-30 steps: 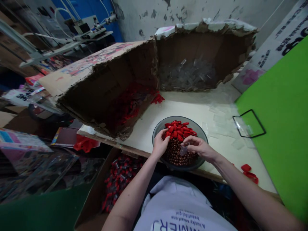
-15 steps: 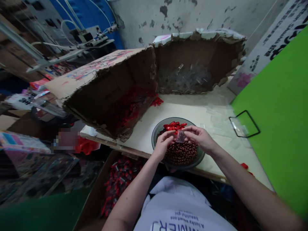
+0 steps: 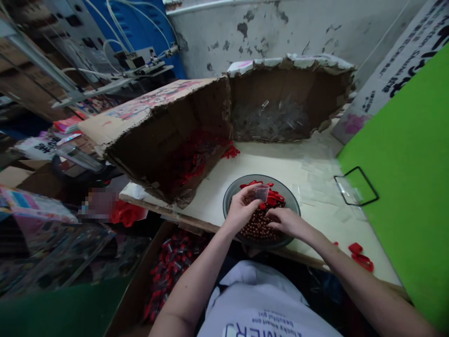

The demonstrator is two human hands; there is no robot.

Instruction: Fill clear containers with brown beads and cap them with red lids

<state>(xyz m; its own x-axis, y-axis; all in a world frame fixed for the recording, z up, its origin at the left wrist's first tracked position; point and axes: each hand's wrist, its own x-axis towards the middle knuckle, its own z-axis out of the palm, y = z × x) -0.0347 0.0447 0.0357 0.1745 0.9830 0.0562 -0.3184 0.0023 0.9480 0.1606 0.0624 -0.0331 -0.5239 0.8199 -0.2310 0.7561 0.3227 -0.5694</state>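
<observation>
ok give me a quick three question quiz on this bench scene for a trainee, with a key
1. Which hand holds the small clear plastic cup?
2. True or false: the round grey bowl holds only small glossy brown balls.
3. Fill in, left or right: a heap of clear plastic pieces lies in the ____ torn brown cardboard box.

Key: 1. the left hand; 2. false, glossy red pieces lie there too; 3. right.

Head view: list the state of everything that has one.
Left hand: closed on the clear cup
Clear cup: held over the grey bowl
Right hand: at brown beads, grip unclear
Grey bowl: holding brown beads and red pieces
Left tabletop carton: open, red parts inside
Right tabletop carton: open, clear plastic pieces inside
Lower carton: open, red items inside
</observation>
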